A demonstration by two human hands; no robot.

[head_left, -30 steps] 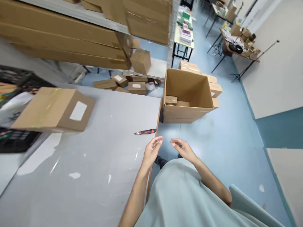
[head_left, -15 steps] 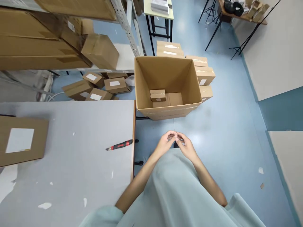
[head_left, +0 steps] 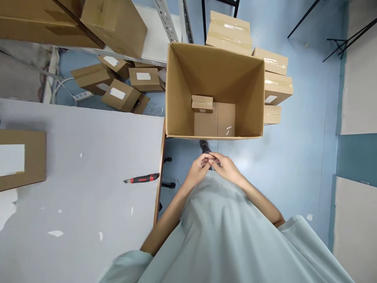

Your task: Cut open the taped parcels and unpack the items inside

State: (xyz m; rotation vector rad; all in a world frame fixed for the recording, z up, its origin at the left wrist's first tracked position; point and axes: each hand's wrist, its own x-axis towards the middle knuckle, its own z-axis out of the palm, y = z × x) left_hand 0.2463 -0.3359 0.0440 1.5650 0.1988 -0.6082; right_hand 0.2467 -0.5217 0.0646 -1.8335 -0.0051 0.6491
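My left hand (head_left: 200, 167) and my right hand (head_left: 224, 166) meet in front of my body, fingers curled and fingertips touching. Whether anything small lies between them I cannot make out. Just beyond them stands a large open carton (head_left: 218, 70), with one small cardboard box (head_left: 202, 103) inside, at the left of its floor. On the grey table (head_left: 88, 157) to my left lies a red and black utility knife (head_left: 141, 179), close to the edge, its blade end pointing left. Neither hand touches the knife or the carton.
A labelled box (head_left: 32, 157) sits at the table's left. Taped boxes (head_left: 278, 86) stand behind and right of the carton. Several labelled boxes (head_left: 122, 94) lie under the shelf, near a power strip (head_left: 83, 95). A shelf post (head_left: 166, 21) rises behind the carton's left side. My shoe (head_left: 204, 146) shows below the carton.
The view has tipped downward and come closer to the carton, showing more of its floor. My shoe has come into sight. My hands stay together in much the same pose.
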